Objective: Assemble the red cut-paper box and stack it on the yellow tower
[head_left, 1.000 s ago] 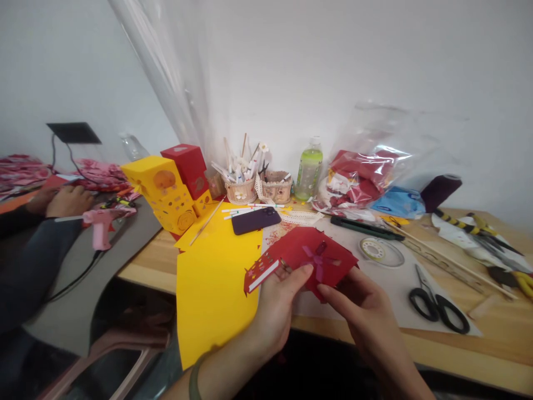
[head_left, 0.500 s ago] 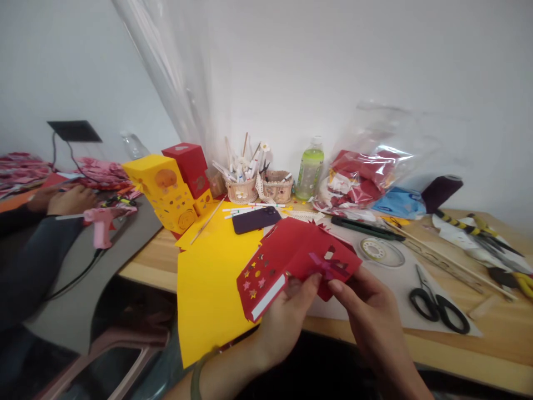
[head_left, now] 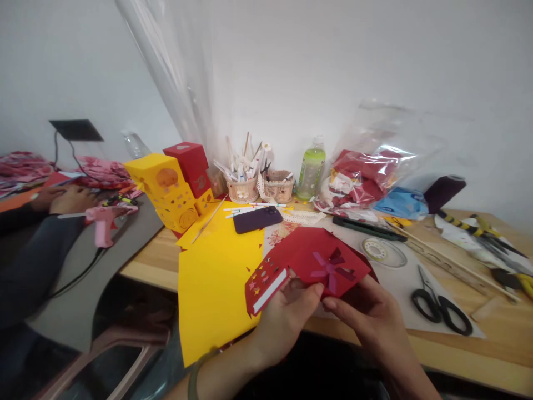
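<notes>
Between my hands is a folded red card piece [head_left: 303, 247] with star-shaped cutouts on its left panel, a white strip along that panel's lower edge and crossed purple strips on the right panel. My left hand [head_left: 289, 305] is closed on its lower edge near the middle, thumb on top. My right hand [head_left: 370, 314] grips the lower right part, its thumb at the edge and its other fingers behind the card, partly hidden. Below the card's left end lies a large yellow sheet [head_left: 216, 294]. Black-handled scissors [head_left: 437, 305] rest to the right of my right hand.
Behind the card are a dark phone [head_left: 257, 219], markers and a pen basket [head_left: 242, 190]. Yellow and red paper boxes [head_left: 166, 191] stand left. A green bottle [head_left: 311, 169], tape roll [head_left: 377, 250] and cutter [head_left: 368, 228] sit right. A co-worker's arm [head_left: 54, 239] is beside a pink glue gun [head_left: 101, 225].
The red card has tilted and shifted slightly to the right in my hands. Its starred panel is now seen at a steeper angle, and the purple strips show more fully.
</notes>
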A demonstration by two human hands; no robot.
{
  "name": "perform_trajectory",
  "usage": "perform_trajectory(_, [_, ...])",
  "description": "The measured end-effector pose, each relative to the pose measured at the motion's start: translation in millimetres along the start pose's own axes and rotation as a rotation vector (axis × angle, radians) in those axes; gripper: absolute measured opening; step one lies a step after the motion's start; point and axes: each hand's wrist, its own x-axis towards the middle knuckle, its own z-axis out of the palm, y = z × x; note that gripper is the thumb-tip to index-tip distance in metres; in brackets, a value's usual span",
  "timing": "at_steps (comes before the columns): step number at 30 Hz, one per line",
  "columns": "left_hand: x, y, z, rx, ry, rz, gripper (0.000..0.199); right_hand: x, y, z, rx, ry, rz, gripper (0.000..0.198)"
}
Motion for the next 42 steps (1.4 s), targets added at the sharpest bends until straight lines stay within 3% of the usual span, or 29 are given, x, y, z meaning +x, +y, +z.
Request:
perform_trajectory(5, [1.7,1.1,4.1,-0.130,0.040,0.007,0.019,-0.4,-4.7,4.4,-0.106,0.044,-0.014,0.024])
perform_trajectory(10, [3.0,3.7,6.3,-0.293,0.064,-0.106,0.026,-0.6,-3.4,8.0,-0.116,0.103,0.020,0.022])
perform_trajectory(19, [4.3,0.8,2.0,-0.421,-0.023,-0.244,0.013,-3.1,5.5,7.2,-0.052,0.119,0.091,0.022])
perform_trajectory(25, [6.9,-1.1,3.5,-0.401,0.022,-0.206,0.018,-4.5,8.4,6.4,-0.094,0.125,0.080,0.023])
perform_trajectory(29, [6.7,-2.1,6.3,-0.353,0.120,-0.159,0.020,-2.4,2.8,8.1,-0.163,0.081,0.045,0.021])
perform_trajectory(33, [6.0,-2.5,7.3,-0.321,0.207,-0.202,0.027,-0.9,-1.2,12.0,-0.162,0.081,0.022,0.018])
perform_trajectory(42, [6.0,-1.5,5.9,-0.268,0.103,-0.158,0.018,-2.0,-0.3,15.3,-0.173,0.079,-0.031,0.017])
